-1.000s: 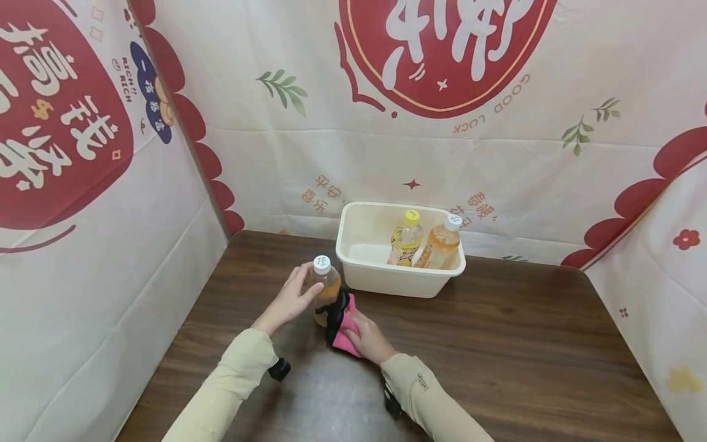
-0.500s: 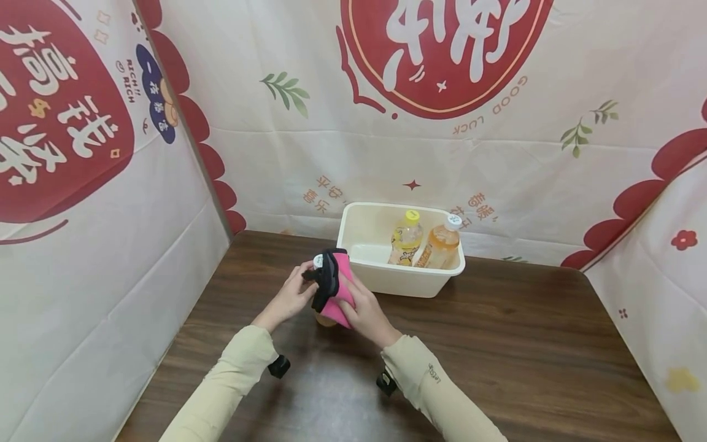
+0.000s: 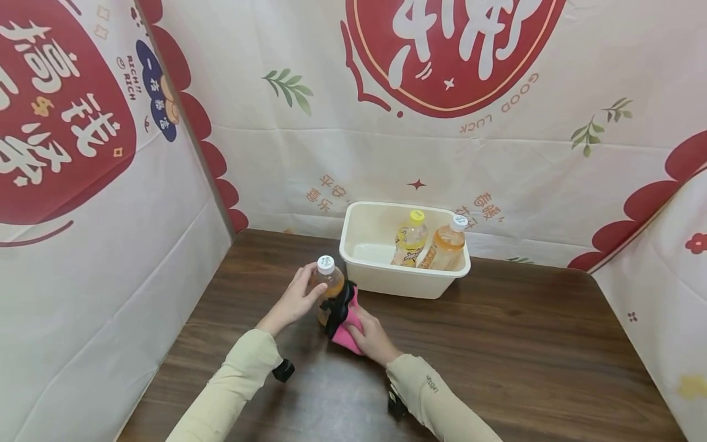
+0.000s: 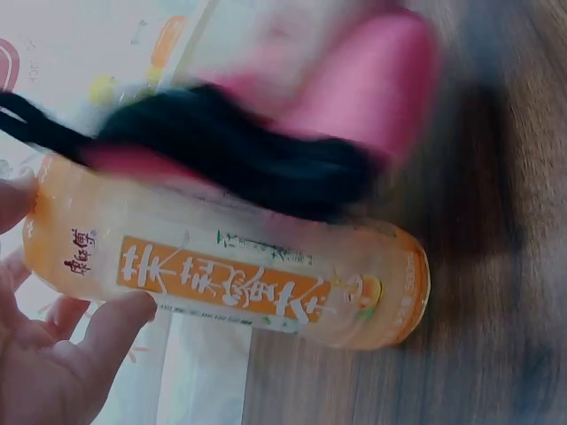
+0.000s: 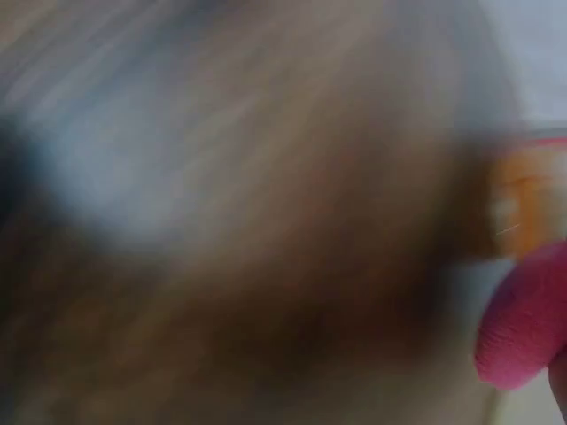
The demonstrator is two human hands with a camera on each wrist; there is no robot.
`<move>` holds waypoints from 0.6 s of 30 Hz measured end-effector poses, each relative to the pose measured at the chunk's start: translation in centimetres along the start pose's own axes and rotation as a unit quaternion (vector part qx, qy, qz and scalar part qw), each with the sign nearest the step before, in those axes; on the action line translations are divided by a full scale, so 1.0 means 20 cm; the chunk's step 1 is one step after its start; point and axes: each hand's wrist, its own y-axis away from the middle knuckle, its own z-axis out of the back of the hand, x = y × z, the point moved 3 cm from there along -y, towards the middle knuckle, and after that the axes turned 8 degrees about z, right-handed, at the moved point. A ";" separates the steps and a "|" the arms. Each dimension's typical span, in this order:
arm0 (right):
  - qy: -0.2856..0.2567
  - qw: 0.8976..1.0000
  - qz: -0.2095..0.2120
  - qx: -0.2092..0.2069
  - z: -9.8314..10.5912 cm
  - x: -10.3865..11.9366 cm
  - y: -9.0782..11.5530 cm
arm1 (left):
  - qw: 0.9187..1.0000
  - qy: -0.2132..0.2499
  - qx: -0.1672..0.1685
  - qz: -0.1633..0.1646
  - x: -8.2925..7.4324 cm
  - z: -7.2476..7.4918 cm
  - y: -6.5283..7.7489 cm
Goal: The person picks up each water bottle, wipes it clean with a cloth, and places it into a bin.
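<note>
My left hand (image 3: pixel 293 304) grips a bottle of orange drink (image 3: pixel 332 280) by its upper part, below the white cap. In the left wrist view the thumb lies along the label of this drink bottle (image 4: pixel 221 279), near its shoulder. A pink cloth (image 3: pixel 348 337) with a black edge is bunched in my right hand (image 3: pixel 375 337), held against the right side of the bottle. The cloth (image 4: pixel 381 80) and its black loop are blurred in the left wrist view. From the right wrist, only part of the pink cloth (image 5: pixel 523 319) and some orange label show.
Right behind the bottle stands a cream plastic tub (image 3: pixel 397 283). In its right half are a yellow-capped bottle (image 3: pixel 411 239) and a white-capped orange bottle (image 3: pixel 446 245). The brown wooden table (image 3: pixel 525 344) meets printed cloth walls (image 3: pixel 276 159) at the back and sides.
The right hand moved the cloth up over the bottle's upper part, then back down to its lower right side. The left hand stays on the bottle. Both bottles in the tub are unmoved.
</note>
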 end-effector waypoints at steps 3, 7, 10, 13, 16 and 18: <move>-0.003 0.999 -0.022 0.046 -0.03 -0.05 0.05 | 1.000 -0.003 0.006 0.006 0.00 0.00 0.01; -0.017 0.996 -0.058 0.069 -0.03 -0.07 0.08 | 1.000 0.008 -0.005 0.008 -0.02 0.00 0.01; -0.022 0.993 -0.080 0.079 -0.03 -0.07 0.09 | 0.999 0.025 -0.021 0.029 -0.02 -0.01 0.00; -0.026 0.993 -0.086 0.081 -0.02 -0.05 0.10 | 0.997 0.036 -0.032 0.057 -0.03 -0.03 0.00; -0.026 0.994 -0.078 0.077 0.02 -0.03 0.11 | 0.996 0.041 -0.034 0.076 -0.03 -0.03 -0.01; -0.025 0.995 -0.070 0.071 0.06 -0.01 0.10 | 0.996 0.046 -0.034 0.071 -0.04 -0.02 -0.02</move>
